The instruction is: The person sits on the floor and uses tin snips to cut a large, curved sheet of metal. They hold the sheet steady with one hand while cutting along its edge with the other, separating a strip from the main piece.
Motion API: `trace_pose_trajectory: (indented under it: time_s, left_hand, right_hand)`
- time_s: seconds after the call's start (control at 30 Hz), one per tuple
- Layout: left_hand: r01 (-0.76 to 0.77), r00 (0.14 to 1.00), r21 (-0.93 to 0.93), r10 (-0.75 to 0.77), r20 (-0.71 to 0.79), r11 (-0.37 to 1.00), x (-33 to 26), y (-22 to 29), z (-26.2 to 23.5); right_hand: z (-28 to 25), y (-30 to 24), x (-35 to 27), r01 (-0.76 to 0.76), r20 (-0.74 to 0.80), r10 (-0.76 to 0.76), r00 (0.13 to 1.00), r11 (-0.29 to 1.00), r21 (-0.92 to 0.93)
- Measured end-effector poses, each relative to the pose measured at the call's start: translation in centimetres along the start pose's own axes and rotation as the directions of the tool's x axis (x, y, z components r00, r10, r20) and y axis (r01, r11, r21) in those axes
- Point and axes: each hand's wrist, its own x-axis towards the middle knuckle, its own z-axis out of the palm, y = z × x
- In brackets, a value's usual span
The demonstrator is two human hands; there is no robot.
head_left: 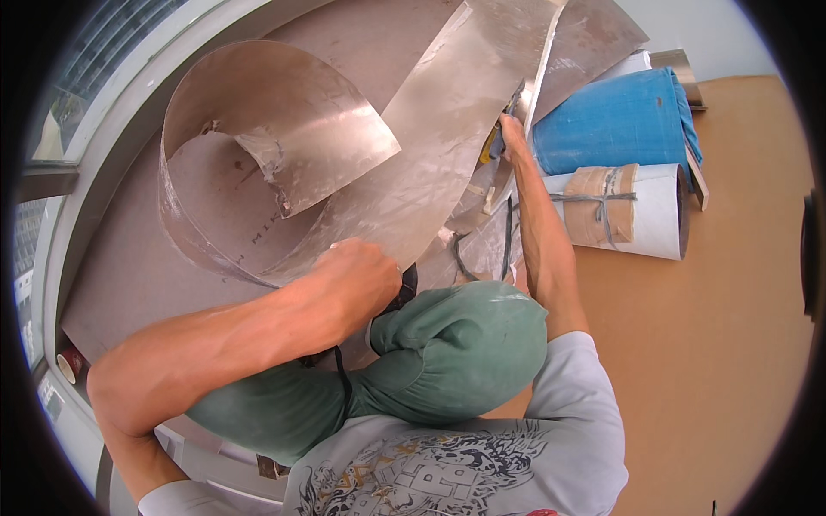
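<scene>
Under the left hand [357, 275] curls a thin metal sheet [430, 146] — dull silver, smudged and scuffed, faintly shiny inside the coil. Beyond the right hand [514, 138] lies a blue cloth-like roll [615, 120] and a white roll [658, 211] banded with brown paper tape — all matt.

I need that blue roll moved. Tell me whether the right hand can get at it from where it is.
Probably yes: the right hand grips a tool at the metal sheet edge, the blue roll just beside it, nothing between.
</scene>
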Motion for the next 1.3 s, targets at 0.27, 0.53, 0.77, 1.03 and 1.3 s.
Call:
trace_pose_trajectory:
  time_s: [0.27,0.53,0.77,1.03,1.3]
  left_hand:
    - [-0.013,0.999,0.007,0.013,-0.043,1.000,0.0,0.1,0.3]
    - [0.013,0.997,0.049,-0.009,-0.079,0.999,-0.8,0.0,0.3]
    - [-0.007,0.997,0.039,0.010,-0.075,0.999,-1.0,0.1,0.2]
    - [0.015,0.996,0.049,-0.011,-0.085,0.999,-1.4,0.1,0.0]
    - [-0.001,0.995,0.041,0.005,-0.098,0.999,-2.1,0.3,0.2]
  right_hand:
    - [-0.5,1.7,2.1,0.100,-0.156,-0.114,0.981,0.990,-0.096]
    - [0.0,-0.9,1.0,0.002,-0.019,-0.004,1.000,0.998,-0.058]
    - [-1.9,-0.1,1.3,0.042,-0.053,-0.048,0.997,0.993,-0.113]
    - [-2.4,-1.2,3.8,0.011,-0.042,-0.016,0.999,0.992,-0.128]
    - [-2.5,-1.6,4.1,-0.041,-0.057,0.035,0.998,0.994,-0.102]
